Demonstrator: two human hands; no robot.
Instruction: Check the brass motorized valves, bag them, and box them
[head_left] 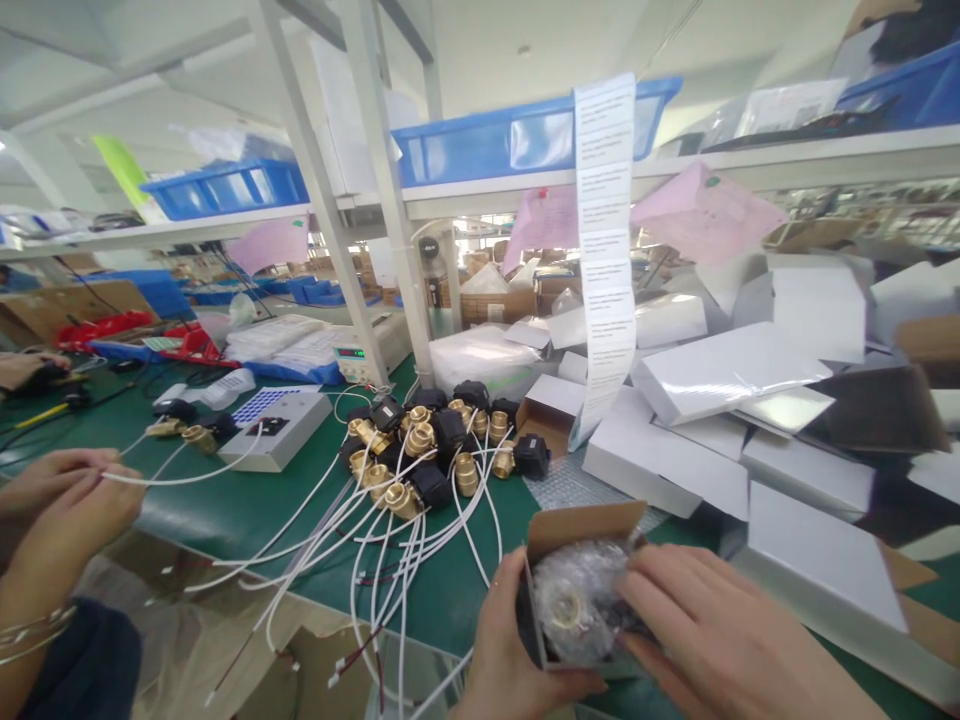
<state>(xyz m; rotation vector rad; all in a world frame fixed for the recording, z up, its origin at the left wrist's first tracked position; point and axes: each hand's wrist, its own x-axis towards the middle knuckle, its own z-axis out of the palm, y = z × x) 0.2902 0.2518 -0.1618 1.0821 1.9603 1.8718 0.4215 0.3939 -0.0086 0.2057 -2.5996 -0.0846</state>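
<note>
My left hand (504, 645) grips the side and bottom of a small open cardboard box (581, 522) at the bottom centre. Inside the box lies a brass valve wrapped in clear bubble wrap (571, 600). My right hand (720, 635) rests on the wrapped valve and the box's right side, fingers pressing the wrap. Just beyond, on the green table (247, 510), sits a pile of brass valves with black actuators (431, 450), their white cables (360, 540) trailing toward the table's front edge.
Several flat white boxes (720, 375) are stacked at the right. A co-worker's hands (64, 500) at the left hold a white cable. A grey test unit (281, 425) sits left of the pile. Shelf posts, blue bins (517, 140) and a hanging paper strip (604, 250) stand behind.
</note>
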